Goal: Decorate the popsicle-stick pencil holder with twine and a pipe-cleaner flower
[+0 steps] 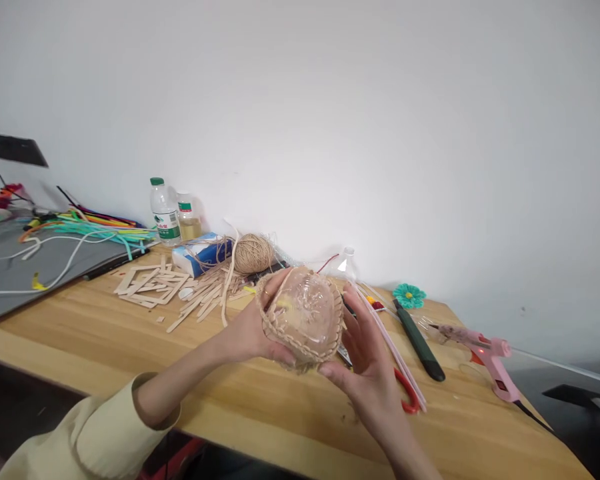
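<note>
Between my hands, above the front of the table, is a clear plastic piece, like the base of a cut bottle, with braided twine round its edges. My left hand grips it from the left, thumb along the lower edge and fingers partly hidden behind. From the right, my right hand curves round it. Its thumb tip is at the lower right edge and its fingers are behind the right side. The surface facing me is shiny and see-through.
Behind lie a ball of twine, wooden sticks, a blue-and-white packet and a bottle. To the right are a dark green cutter, red-handled scissors, a green flower and a pink glue gun.
</note>
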`<act>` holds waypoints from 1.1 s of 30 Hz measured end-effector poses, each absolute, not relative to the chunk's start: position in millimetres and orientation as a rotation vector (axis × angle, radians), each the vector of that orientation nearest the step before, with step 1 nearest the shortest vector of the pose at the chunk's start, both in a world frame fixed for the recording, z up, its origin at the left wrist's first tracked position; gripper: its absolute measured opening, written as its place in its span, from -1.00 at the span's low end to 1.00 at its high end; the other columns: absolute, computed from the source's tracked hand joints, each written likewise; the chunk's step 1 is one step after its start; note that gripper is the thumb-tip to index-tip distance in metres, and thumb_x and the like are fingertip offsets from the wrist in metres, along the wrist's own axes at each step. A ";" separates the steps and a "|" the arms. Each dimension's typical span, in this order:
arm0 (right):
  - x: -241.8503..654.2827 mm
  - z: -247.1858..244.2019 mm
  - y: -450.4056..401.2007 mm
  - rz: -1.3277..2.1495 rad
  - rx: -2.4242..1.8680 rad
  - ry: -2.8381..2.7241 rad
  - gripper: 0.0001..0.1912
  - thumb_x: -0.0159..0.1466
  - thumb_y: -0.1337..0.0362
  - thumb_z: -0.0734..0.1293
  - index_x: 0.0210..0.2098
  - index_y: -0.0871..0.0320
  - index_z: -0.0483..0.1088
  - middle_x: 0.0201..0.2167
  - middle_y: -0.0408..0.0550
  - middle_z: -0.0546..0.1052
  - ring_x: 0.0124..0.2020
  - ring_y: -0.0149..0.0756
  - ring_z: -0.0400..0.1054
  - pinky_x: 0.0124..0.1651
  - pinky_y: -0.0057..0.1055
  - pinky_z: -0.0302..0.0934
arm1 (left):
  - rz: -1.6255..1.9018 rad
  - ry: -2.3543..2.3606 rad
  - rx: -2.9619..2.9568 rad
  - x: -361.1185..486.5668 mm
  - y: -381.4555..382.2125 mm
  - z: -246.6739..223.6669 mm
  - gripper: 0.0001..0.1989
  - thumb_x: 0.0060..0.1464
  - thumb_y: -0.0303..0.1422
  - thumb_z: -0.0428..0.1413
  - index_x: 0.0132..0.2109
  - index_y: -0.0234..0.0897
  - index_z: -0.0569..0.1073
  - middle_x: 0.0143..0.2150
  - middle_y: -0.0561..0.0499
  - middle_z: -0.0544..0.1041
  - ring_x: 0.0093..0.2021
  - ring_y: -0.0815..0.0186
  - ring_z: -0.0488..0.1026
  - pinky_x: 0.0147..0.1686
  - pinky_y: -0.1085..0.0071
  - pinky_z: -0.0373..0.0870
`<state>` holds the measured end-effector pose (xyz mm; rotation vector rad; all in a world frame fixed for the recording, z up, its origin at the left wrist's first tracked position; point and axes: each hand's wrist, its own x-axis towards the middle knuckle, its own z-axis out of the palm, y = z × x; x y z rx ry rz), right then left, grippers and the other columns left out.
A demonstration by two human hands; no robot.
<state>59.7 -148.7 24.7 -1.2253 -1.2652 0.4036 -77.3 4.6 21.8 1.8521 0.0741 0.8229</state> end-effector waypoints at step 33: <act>42.5 38.8 -162.4 -0.256 -1.239 -1.586 -0.94 0.23 0.32 0.34 -0.30 0.04 0.37 0.02 -0.07 0.18 0.08 -0.13 0.07 0.13 -0.10 -0.01 | 1.371 0.076 2.019 -76.7 -19.6 13.6 0.16 -0.42 -0.13 0.38 0.30 -0.15 -0.03 0.25 -0.22 0.15 0.21 -0.10 0.18 0.17 0.01 0.18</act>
